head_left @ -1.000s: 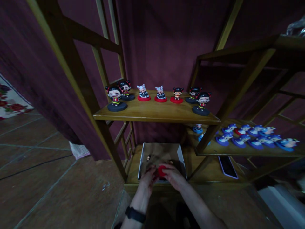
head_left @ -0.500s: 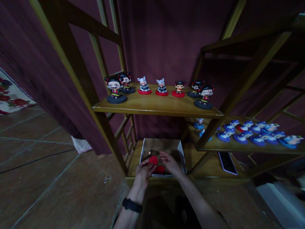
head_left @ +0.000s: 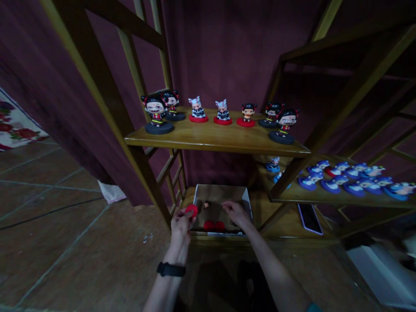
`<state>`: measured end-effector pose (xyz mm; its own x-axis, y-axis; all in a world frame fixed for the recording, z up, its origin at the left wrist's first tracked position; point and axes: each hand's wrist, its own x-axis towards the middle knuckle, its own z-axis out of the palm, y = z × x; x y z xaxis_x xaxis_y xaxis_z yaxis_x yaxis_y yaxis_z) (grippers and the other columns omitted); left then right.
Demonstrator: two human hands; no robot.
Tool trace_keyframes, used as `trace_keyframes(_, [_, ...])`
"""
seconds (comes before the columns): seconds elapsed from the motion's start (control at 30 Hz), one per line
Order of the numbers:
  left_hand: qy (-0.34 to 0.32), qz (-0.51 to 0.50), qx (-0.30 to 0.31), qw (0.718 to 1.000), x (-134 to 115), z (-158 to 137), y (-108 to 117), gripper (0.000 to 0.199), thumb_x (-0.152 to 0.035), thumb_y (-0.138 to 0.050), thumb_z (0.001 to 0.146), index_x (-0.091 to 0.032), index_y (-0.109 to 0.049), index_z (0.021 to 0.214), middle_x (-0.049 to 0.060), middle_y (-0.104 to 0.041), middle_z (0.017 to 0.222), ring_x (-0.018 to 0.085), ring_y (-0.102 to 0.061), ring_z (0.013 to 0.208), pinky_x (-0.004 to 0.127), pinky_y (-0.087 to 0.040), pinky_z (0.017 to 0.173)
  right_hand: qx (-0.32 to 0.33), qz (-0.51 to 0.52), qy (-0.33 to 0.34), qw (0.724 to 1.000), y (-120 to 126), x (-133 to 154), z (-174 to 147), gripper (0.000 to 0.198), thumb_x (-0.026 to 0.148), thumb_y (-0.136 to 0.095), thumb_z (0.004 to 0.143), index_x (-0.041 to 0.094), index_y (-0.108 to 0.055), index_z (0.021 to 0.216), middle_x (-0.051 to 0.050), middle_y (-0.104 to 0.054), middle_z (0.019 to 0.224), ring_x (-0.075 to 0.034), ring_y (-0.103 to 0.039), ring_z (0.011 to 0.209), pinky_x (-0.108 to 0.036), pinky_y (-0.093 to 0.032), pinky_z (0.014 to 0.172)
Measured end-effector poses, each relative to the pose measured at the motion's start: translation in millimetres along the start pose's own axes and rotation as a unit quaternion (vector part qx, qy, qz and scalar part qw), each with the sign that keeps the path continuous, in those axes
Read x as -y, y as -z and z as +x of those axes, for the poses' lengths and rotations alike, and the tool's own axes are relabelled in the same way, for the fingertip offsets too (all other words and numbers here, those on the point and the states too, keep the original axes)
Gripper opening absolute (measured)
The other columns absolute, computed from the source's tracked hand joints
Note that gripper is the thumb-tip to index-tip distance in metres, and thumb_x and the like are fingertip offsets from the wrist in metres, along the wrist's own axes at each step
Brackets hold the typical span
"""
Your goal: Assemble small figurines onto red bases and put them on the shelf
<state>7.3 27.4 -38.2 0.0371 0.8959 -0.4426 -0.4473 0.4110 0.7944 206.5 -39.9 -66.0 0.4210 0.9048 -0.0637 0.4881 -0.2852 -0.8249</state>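
Note:
My left hand (head_left: 180,223) pinches a flat red round base (head_left: 191,211) at the left edge of an open cardboard box (head_left: 248,203). Over the box's right half is my right hand (head_left: 235,212), its fingers loosely bent and pointing left, with nothing visible in them. Inside the box lie a small figurine piece (head_left: 206,205) near the left wall and two more red round bases, a left one (head_left: 209,225) and a right one (head_left: 220,226), by the front wall. Small dark bits at the box's front right are too dim to name.
Above the box, a wooden shelf (head_left: 214,141) bears several figurines, among them a black-haired one (head_left: 156,110) on a dark base. To the right, a lower shelf carries several blue figurines (head_left: 334,182). Beneath it lies a phone (head_left: 310,218). A pale box (head_left: 377,268) stands at lower right.
My left hand has moved left with the red base, away from the box's middle. My right hand has shifted slightly right, its fingers less spread. Both red bases in the box now show.

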Motion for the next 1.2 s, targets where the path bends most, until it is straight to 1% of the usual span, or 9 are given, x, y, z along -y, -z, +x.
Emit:
trace_keyframes(0.2, [-0.023,0.033,0.003,0.999,2.5,0.0,0.5,0.022,0.000,-0.064,0.053,-0.011,-0.061,0.073,0.000,-0.062,0.060,0.007,-0.055,0.048,0.016,-0.044,0.046,0.036,-0.097,0.001,0.995,-2.5,-1.3,2.4,0.025,0.017,-0.046,0.077,0.023,-0.064,0.095,-0.001,-0.068,0.090,-0.014,-0.062,0.083,-0.024,-0.045,0.074])
trace_keyframes(0.43, [0.070,-0.021,-0.019,0.997,-1.4,5.7,6.5,0.017,0.004,-0.056,0.064,-0.012,-0.057,0.070,0.001,-0.061,0.062,0.007,-0.058,0.050,0.016,-0.047,0.046,0.098,-0.216,0.044,0.970,-2.8,1.0,-9.1,0.027,0.014,-0.045,0.076,0.025,-0.065,0.092,-0.002,-0.066,0.098,-0.016,-0.058,0.094,-0.025,-0.040,0.081])
trace_keyframes(0.53, [0.080,-0.023,-0.016,0.996,-4.4,5.3,9.2,0.018,0.005,-0.054,0.067,-0.012,-0.056,0.072,0.001,-0.061,0.060,0.007,-0.058,0.049,0.015,-0.047,0.045,0.089,-0.217,0.023,0.972,7.0,-0.8,-7.5,0.027,0.017,-0.043,0.079,0.023,-0.064,0.095,-0.003,-0.065,0.098,-0.016,-0.058,0.092,-0.025,-0.040,0.078])
trace_keyframes(0.7, [0.084,-0.016,-0.013,0.996,-10.0,1.4,9.5,0.019,0.006,-0.050,0.070,-0.012,-0.056,0.075,0.001,-0.060,0.061,0.007,-0.058,0.049,0.014,-0.047,0.045,0.002,-0.226,-0.033,0.973,29.9,-10.2,1.9,0.027,0.019,-0.040,0.081,0.021,-0.062,0.096,-0.003,-0.065,0.096,-0.014,-0.055,0.091,-0.023,-0.039,0.077])
trace_keyframes(0.77, [0.085,-0.016,-0.015,0.996,-11.5,0.2,9.3,0.019,0.005,-0.050,0.070,-0.012,-0.056,0.075,0.001,-0.060,0.062,0.007,-0.058,0.051,0.015,-0.048,0.047,0.007,-0.255,-0.042,0.966,36.0,-13.3,1.8,0.025,0.017,-0.042,0.080,0.021,-0.063,0.093,-0.004,-0.065,0.095,-0.015,-0.054,0.093,-0.023,-0.038,0.077])
trace_keyframes(0.83, [0.089,-0.021,-0.013,0.996,-12.0,-0.3,9.3,0.018,0.005,-0.050,0.071,-0.013,-0.056,0.075,0.001,-0.061,0.063,0.007,-0.059,0.053,0.016,-0.049,0.049,0.038,-0.286,-0.053,0.956,38.9,-14.9,-1.3,0.025,0.016,-0.042,0.079,0.020,-0.064,0.089,-0.005,-0.066,0.093,-0.016,-0.056,0.091,-0.024,-0.038,0.074])
trace_keyframes(0.93, [0.094,-0.022,-0.006,0.995,-10.8,0.0,9.7,0.019,0.004,-0.050,0.071,-0.013,-0.057,0.076,0.002,-0.062,0.065,0.008,-0.060,0.056,0.018,-0.051,0.052,0.079,-0.326,-0.068,0.939,37.7,-14.6,-8.7,0.023,0.016,-0.043,0.077,0.018,-0.065,0.083,-0.009,-0.067,0.089,-0.018,-0.058,0.087,-0.026,-0.039,0.071])
trace_keyframes(1.03, [0.097,-0.019,0.008,0.995,-8.5,0.4,9.7,0.018,0.003,-0.051,0.070,-0.013,-0.058,0.075,0.002,-0.062,0.065,0.009,-0.060,0.057,0.019,-0.051,0.055,0.093,-0.335,-0.074,0.935,30.4,-12.9,-15.2,0.020,0.022,-0.052,0.072,0.020,-0.065,0.087,-0.010,-0.067,0.093,-0.022,-0.058,0.091,-0.028,-0.039,0.072])
trace_keyframes(1.2, [0.105,-0.017,0.011,0.994,-6.6,-2.3,7.0,0.018,0.002,-0.052,0.068,-0.014,-0.058,0.073,0.001,-0.063,0.064,0.009,-0.060,0.057,0.020,-0.051,0.058,0.069,-0.339,-0.057,0.937,11.6,-12.3,-20.5,0.045,0.027,-0.062,0.065,0.019,-0.055,0.108,-0.012,-0.061,0.109,-0.025,-0.054,0.103,-0.033,-0.038,0.084])
